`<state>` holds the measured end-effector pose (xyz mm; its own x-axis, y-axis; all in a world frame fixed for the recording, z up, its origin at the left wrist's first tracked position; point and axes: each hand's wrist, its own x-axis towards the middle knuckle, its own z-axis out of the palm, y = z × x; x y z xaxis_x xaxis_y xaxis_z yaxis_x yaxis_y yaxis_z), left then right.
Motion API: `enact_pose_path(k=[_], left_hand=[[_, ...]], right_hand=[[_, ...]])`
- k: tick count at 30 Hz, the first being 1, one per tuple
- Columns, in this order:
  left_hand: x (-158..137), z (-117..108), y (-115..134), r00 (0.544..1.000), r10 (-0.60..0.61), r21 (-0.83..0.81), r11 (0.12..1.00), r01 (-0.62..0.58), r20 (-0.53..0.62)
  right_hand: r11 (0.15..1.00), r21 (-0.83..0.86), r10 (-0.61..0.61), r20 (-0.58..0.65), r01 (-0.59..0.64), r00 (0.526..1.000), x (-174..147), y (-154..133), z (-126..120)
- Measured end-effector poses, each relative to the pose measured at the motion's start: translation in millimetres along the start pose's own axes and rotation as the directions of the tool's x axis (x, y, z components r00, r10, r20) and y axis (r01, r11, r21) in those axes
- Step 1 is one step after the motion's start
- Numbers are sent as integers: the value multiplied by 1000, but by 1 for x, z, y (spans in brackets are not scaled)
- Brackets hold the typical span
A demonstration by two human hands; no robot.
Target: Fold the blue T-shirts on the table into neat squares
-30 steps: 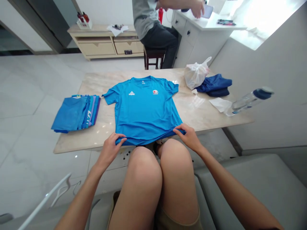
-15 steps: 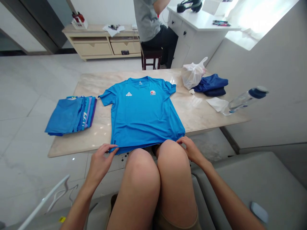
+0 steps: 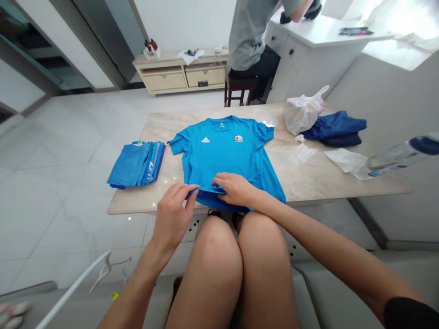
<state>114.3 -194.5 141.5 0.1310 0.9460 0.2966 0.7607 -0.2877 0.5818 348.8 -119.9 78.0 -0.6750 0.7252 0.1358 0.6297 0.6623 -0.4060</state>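
Observation:
A blue T-shirt lies front up on the marble-topped table, its collar towards the far side and its hem at the near edge. My left hand pinches the hem's left corner between thumb and fingers, lifting it slightly. Close beside it, my right hand grips the upper layer of the hem near the middle, its fingertips partly hidden by the cloth. Between the hands the hem stands open and the darker inside shows. Left of the shirt sits a stack of folded blue and purple garments.
At the table's right are a white plastic bag, dark blue folded cloth, a paper sheet and a water bottle. White hangers are at lower left. A person in grey sits on a stool beyond.
My right hand has left the hem's right corner and come across to the middle, near my left hand. The hem's left part is raised. The view has shifted left.

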Motion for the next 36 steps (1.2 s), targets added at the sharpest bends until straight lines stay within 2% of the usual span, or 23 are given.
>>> enact_pose_path(k=[3,5,7,10,12,14,17,19,21,23,25,27,30,32,34,36], left_hand=[[-5,-2,-8,998,59,20,998,-59,13],[-11,-2,-17,994,81,61,995,-85,68],[-18,-1,-28,989,68,127,988,-85,129],[-32,3,-47,983,5,219,975,-45,181],[-42,7,-62,978,-31,245,969,-21,206],[-50,13,-78,972,-63,256,967,3,225],[-59,22,-102,963,-105,266,963,36,249],[-63,29,-115,944,-107,244,969,30,311],[-66,34,-123,904,-111,207,978,26,412],[-66,38,-126,859,-129,190,981,38,495],[-60,40,-120,845,-129,185,982,36,519],[-46,45,-104,868,-56,121,993,-5,494],[-13,64,-60,899,133,-77,991,-111,418],[13,83,-24,889,239,-165,968,-188,389],[36,105,10,876,282,-171,958,-232,392],[53,123,33,861,260,-55,963,-263,436]], right_hand=[[983,-151,100,-31,-103,995,-20,18,1],[958,-180,202,-124,-222,971,-49,31,-2],[921,-159,306,-266,-355,914,-85,41,-4],[867,-93,395,-470,-489,789,-140,47,2],[839,-64,425,-540,-540,726,-171,47,10],[808,-61,455,-567,-586,687,-193,46,18],[781,-23,500,-576,-624,647,-208,46,24],[803,55,509,-581,-593,635,-209,44,21],[833,162,507,-604,-528,615,-203,39,12],[831,280,535,-638,-480,554,-192,33,1],[794,389,598,-638,-467,486,-178,29,-12],[757,460,650,-594,-464,474,-161,28,-24],[763,481,646,-542,-432,538,-133,27,-37],[787,464,616,-538,-408,576,-113,26,-42],[804,451,591,-541,-387,598,-96,22,-46],[819,439,570,-550,-370,611,-83,18,-50]])
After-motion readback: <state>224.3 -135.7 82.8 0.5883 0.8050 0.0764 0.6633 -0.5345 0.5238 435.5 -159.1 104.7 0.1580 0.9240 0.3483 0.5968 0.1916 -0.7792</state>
